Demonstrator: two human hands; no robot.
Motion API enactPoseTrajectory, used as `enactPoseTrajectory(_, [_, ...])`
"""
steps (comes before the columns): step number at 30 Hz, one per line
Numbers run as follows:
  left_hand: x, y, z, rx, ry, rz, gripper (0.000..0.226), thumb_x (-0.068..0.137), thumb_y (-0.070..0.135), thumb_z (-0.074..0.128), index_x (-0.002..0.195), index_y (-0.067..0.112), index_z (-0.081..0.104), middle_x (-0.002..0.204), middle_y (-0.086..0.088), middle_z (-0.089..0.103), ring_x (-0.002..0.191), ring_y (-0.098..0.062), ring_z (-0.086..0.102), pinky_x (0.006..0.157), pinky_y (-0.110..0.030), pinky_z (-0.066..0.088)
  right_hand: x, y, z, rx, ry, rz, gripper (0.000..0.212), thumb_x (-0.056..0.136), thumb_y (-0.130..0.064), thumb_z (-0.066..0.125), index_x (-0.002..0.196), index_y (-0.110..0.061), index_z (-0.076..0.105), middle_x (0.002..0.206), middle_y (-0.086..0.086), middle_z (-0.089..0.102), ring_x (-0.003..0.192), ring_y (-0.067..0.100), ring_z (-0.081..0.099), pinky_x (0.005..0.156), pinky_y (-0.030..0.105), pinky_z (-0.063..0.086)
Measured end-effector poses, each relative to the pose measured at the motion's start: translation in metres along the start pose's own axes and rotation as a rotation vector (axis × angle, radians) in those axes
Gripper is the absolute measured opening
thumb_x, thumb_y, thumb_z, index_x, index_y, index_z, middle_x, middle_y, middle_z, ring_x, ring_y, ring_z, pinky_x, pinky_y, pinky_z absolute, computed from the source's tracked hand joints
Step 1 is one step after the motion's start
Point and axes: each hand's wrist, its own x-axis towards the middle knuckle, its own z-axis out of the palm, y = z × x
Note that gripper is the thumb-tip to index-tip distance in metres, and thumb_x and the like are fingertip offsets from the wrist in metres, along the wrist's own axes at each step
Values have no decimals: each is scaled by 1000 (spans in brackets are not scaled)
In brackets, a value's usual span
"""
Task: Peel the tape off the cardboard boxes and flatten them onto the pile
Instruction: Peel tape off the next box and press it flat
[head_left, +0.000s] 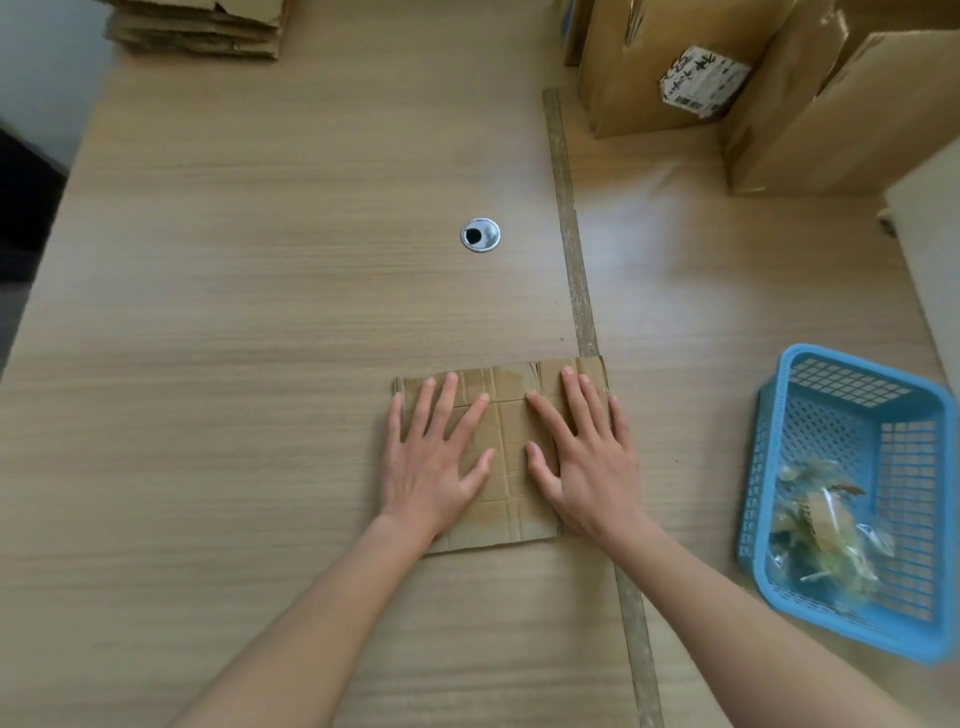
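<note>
A flattened brown cardboard box (506, 457) lies on the wooden table, just below the middle of the view. My left hand (434, 457) presses flat on its left half with fingers spread and straight. On the right half, my right hand (584, 457) presses down the same way. A pile of flattened cardboard (200, 26) sits at the far left corner of the table. Upright cardboard boxes (660, 67) stand at the far right, one with a torn white label.
A blue plastic basket (852, 499) holding crumpled tape scraps stands at the right. A metal cable grommet (480, 235) is set in the table (260, 312) beyond the box. A dark seam strip (571, 234) runs front to back. A pale board (930, 249) leans at the right edge.
</note>
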Motion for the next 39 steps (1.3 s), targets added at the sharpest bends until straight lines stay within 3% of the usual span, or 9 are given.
enactPoseTrajectory(4, [-27, 18, -11, -116, 18, -277, 62, 100, 61, 41, 157, 37, 31, 170, -12, 3, 156, -33, 5, 125, -54, 1, -13, -2, -14, 25, -57, 114, 65, 99, -63, 35, 159, -44, 18, 170, 6, -1, 157, 26, 4, 125, 47, 16])
enactPoseTrajectory(8, [-52, 27, -23, -266, -131, -505, 78, 88, 73, 53, 156, 47, 26, 161, -15, 15, 146, -33, 22, 118, -51, 22, -45, 4, -30, 100, -148, 232, 74, 94, -73, 38, 158, -48, 11, 169, 12, 4, 156, 28, 7, 125, 45, 19])
enactPoseTrajectory(11, [-49, 34, -33, -471, -126, -564, 92, 76, 63, 77, 155, 41, 35, 147, -11, 25, 131, -27, 28, 113, -40, 30, -51, 5, -42, 183, -186, 272, 77, 88, -71, 54, 154, -47, 24, 163, 15, 23, 151, 30, 25, 119, 44, 32])
enactPoseTrajectory(13, [-48, 38, -40, -564, -112, -604, 101, 67, 55, 88, 154, 38, 39, 132, -6, 30, 118, -22, 31, 109, -31, 29, -47, 5, -48, 270, -197, 302, 78, 84, -62, 67, 151, -47, 30, 160, 15, 25, 149, 31, 27, 116, 44, 36])
enactPoseTrajectory(17, [-58, 31, -56, -568, -105, -630, 108, 61, 56, 91, 153, 38, 39, 112, 1, 32, 103, -16, 35, 100, -24, 32, -37, -1, -59, 331, -216, 267, 82, 80, -49, 80, 148, -46, 34, 158, 10, 19, 149, 32, 27, 110, 44, 44])
enactPoseTrajectory(22, [-69, -4, -94, -624, -115, -628, 118, 58, 55, 94, 157, 39, 31, 114, 2, 26, 100, -16, 46, 99, -26, 43, -20, -35, -87, 303, -171, 187, 78, 75, -40, 85, 142, -40, 45, 154, 2, 19, 140, 26, 37, 89, 38, 55])
enactPoseTrajectory(26, [-79, -55, -150, -577, -38, -636, 119, 58, 59, 92, 158, 39, 30, 119, 1, 25, 112, -21, 51, 99, -30, 45, 9, -99, -128, 297, -120, 109, 76, 76, -40, 85, 142, -39, 47, 155, -1, 18, 136, 21, 39, 85, 39, 57])
enactPoseTrajectory(34, [-125, -217, -291, -484, 189, -651, 119, 63, 64, 87, 159, 37, 23, 125, -3, 28, 111, -20, 50, 92, -33, 52, 80, -301, -217, 315, 16, -41, 77, 76, -40, 83, 143, -41, 46, 155, -4, 17, 132, 17, 40, 77, 36, 55])
enactPoseTrajectory(39, [-164, -331, -362, -409, 291, -630, 116, 67, 64, 85, 159, 32, 23, 121, -4, 28, 105, -20, 50, 91, -35, 54, 107, -439, -250, 295, 98, -102, 80, 78, -43, 83, 147, -36, 43, 157, 3, 18, 138, 26, 38, 94, 42, 56])
